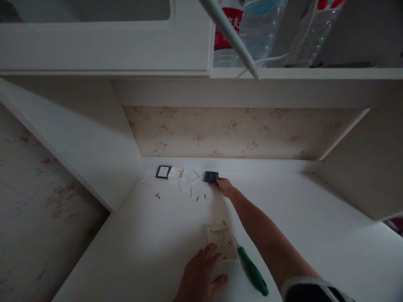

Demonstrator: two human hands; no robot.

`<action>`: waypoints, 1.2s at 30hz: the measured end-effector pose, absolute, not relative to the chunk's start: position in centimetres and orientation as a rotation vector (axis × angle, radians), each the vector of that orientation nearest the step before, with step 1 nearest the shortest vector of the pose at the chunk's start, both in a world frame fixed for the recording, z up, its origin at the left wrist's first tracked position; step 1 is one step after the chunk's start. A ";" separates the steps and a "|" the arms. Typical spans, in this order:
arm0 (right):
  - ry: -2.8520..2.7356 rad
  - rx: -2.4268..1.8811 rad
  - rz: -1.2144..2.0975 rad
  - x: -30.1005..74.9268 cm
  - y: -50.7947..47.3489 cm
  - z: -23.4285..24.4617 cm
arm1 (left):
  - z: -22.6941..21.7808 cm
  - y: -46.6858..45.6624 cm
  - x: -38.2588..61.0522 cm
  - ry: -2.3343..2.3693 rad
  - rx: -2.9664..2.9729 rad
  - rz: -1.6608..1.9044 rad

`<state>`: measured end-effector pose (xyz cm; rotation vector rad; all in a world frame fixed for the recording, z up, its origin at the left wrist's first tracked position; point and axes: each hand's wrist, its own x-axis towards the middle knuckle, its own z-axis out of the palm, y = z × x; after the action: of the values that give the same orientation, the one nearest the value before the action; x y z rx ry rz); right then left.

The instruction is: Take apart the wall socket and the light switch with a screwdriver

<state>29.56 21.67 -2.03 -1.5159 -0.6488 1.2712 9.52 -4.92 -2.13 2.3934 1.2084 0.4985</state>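
Observation:
My right hand (pixel 224 187) reaches to the back of the white desk, its fingers closed on the edge of a small black rectangular socket module (pixel 210 176). Nearer to me lies a shallow white wall-socket back box (pixel 224 241), its hollow side up. My left hand (pixel 201 272) is beside it with fingers apart, the fingertips over its lower left corner; whether they press on it I cannot tell. A screwdriver with a green handle (pixel 253 272) lies along the box's right side, its thin shaft partly hidden by the box.
Along the back lie a black-framed socket (pixel 163 172), a white box piece (pixel 175 173) and several clear plastic frames (pixel 192 175). Several small screws (pixel 158 196) are scattered before them. Overhead is a shelf (pixel 302 74) with plastic bottles (pixel 260 31) and a hanging white rod (pixel 233 37). Side panels enclose the desk.

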 end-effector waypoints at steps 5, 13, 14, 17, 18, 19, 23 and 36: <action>-0.688 -1.428 1.314 28.8 22.1 -2.0 | -3.2 -4.7 9.9 1.223 2.536 0.561; -0.728 -1.308 1.355 31.5 16.5 -0.6 | -1.3 -2.7 4.9 1.358 2.463 0.978; -0.730 -1.307 1.358 32.2 15.2 -0.4 | -1.2 -2.0 3.8 1.397 2.470 1.035; -0.741 -1.316 1.348 34.4 10.6 0.1 | -1.1 0.2 0.8 1.533 2.467 1.079; -0.744 -1.321 1.342 35.2 8.9 0.1 | -1.1 0.9 0.0 1.572 2.470 1.076; -0.744 -1.331 1.334 36.0 7.1 0.1 | -1.2 1.5 -0.5 1.594 2.480 1.057; -0.789 -1.373 1.311 38.8 0.2 -1.2 | -1.4 3.0 -0.8 1.617 2.516 0.937; -1.189 -1.729 0.854 39.1 -9.0 -3.9 | -2.1 5.6 2.0 1.785 2.428 0.731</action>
<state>39.06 -8.96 -3.90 -1.7286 -1.1888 0.8537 2.04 5.57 -2.15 2.4278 1.7845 0.7308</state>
